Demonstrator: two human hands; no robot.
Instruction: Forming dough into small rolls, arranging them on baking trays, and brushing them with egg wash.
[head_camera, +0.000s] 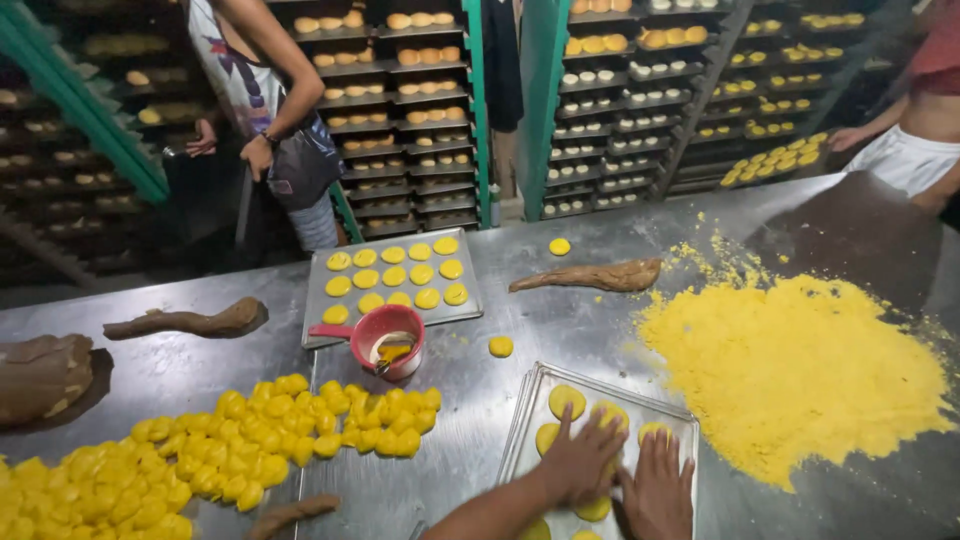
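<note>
My left hand (582, 460) lies flat on a yellow dough disc in a metal tray (530, 420) near the table's front edge, fingers spread. Just to its right, my right hand (660, 490) presses down on another disc in the same tray. More flattened yellow discs (566, 400) sit at the tray's far end. Neither hand grips anything; both press palm down.
A second tray (320, 300) of yellow discs sits behind a red cup (388, 340) holding a brush. Yellow dough balls (250, 440) pile at left, yellow crumbs (800, 370) at right. Brown dough pieces (600, 276) lie about. One person (270, 110) stands by the racks; another person (915, 130) stands at right.
</note>
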